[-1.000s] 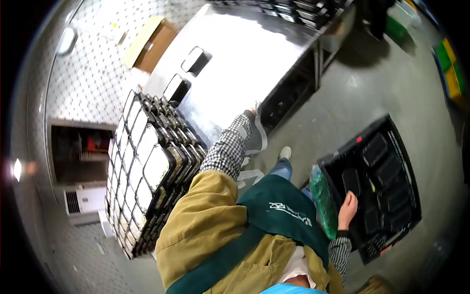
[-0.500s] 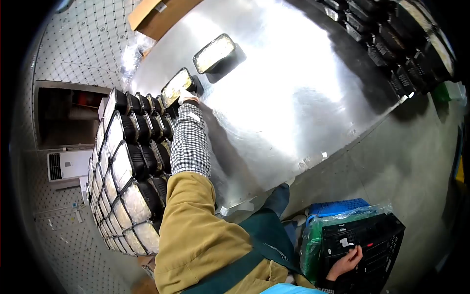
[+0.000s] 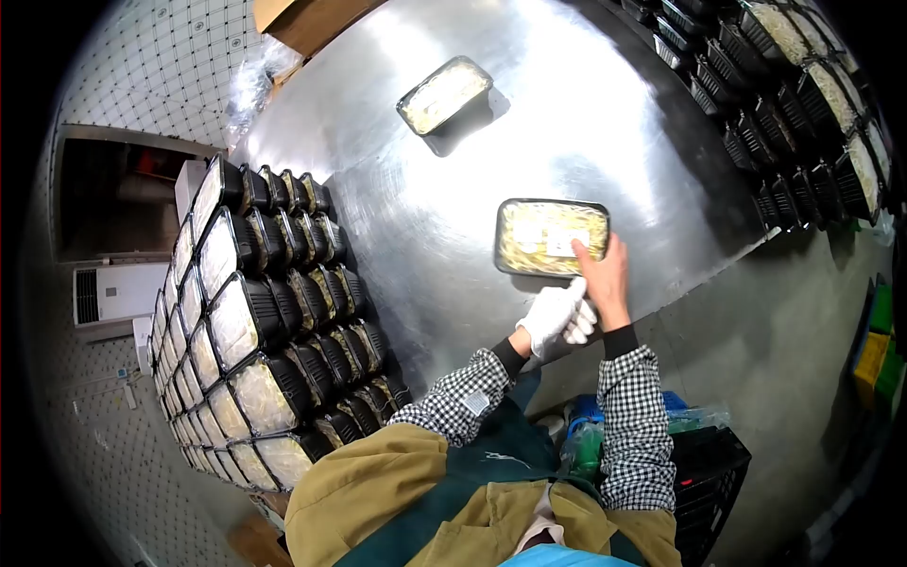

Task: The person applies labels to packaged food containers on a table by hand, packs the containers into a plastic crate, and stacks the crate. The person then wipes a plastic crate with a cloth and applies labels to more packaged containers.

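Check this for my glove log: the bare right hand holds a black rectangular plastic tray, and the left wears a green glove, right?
Not quite: the head view shows a white glove on the left hand, not green; the rest holds.

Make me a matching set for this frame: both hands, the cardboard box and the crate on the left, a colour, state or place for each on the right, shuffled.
Things
1. Left hand
2. Crate
3. Right hand
4. Cardboard box

Descriptions
A. Brown, at the top edge of the view
B. Bare, with its thumb on a tray
C. In a white glove
D. Black, low in the view, beside the right sleeve

Pairs: 1-C, 2-D, 3-B, 4-A
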### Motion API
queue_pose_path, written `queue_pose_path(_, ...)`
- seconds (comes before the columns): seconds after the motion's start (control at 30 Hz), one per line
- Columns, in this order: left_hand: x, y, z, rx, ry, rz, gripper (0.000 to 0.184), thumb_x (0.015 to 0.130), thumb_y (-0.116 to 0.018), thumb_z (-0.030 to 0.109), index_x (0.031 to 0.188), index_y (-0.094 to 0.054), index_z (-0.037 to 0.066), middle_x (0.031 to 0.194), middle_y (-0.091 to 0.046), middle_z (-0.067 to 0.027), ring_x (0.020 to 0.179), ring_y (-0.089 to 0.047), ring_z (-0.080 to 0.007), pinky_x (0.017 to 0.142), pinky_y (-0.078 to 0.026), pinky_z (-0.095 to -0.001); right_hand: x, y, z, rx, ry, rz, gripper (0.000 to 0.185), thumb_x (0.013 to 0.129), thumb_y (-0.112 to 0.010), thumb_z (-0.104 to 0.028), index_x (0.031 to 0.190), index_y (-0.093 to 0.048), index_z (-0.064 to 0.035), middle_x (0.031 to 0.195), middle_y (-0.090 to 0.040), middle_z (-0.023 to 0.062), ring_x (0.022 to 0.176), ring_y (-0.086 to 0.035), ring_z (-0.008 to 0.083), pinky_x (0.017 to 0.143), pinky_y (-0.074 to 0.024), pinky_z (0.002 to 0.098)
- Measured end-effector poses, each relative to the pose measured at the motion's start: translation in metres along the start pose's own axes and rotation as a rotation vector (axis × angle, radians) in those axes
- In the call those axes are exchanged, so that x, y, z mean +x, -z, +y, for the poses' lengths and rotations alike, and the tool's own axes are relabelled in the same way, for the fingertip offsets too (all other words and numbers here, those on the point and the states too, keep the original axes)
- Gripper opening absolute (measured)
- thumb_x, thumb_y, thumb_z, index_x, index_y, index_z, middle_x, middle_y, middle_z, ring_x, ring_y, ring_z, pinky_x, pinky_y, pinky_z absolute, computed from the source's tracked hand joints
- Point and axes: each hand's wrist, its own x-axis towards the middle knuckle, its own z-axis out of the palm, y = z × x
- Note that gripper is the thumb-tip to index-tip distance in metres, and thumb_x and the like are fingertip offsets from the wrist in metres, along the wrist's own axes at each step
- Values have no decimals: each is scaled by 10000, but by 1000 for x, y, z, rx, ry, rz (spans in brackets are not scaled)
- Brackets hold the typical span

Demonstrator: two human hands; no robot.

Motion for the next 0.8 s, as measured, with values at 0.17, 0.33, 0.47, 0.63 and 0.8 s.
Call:
queue_pose_path(0.17, 135, 131, 44, 554, -603, 413, 284, 938, -507, 260, 949, -574, -16, 879, -641, -148, 711, -619, -226, 585, -506, -335, -18, 48, 28, 386, -117, 67, 334, 869, -630, -108, 1165, -543, 21, 630, -420, -39, 570, -375, 54, 506, -347, 237)
queue_pose_path(0.33, 295, 314, 92, 1192, -413, 580, 301, 936, -514, 278, 961, -583, -14, 885, -642, -131, 730, -616, -209, 620, -504, -321, -121, 102, 52, 612, -242, 247, 449, 893, -619, -126, 1293, -480, 23, 696, -456, -45, 619, -398, 51, 551, -380, 230)
queue_pose_path(0.47, 317, 300, 101, 1200, -458, 421, 315, 934, -520, 293, 970, -590, -11, 889, -644, -118, 746, -614, -194, 647, -502, -309, -251, 161, 42, 605, -352, 378, 475, 903, -610, -143, 1323, -460, 19, 766, -525, -20, 671, -443, 45, 595, -404, 218)
queue_pose_path(0.63, 288, 178, 106, 919, -493, 285, 332, 932, -527, 312, 982, -600, -9, 895, -645, -101, 765, -612, -177, 682, -500, -295, -444, 186, -16, 670, -544, 715, 546, 905, -614, -182, 1372, -400, 3, 975, -614, 52, 845, -561, 103, 732, -471, 249)
queue_pose_path(0.8, 200, 35, 103, 256, -419, -154, 350, 930, -534, 330, 993, -609, -6, 901, -647, -84, 784, -609, -159, 716, -498, -281, -712, 111, -53, 660, -735, 1410, 541, 918, -600, -178, 1378, -367, -12, 1109, -598, 93, 997, -566, 148, 856, -464, 287)
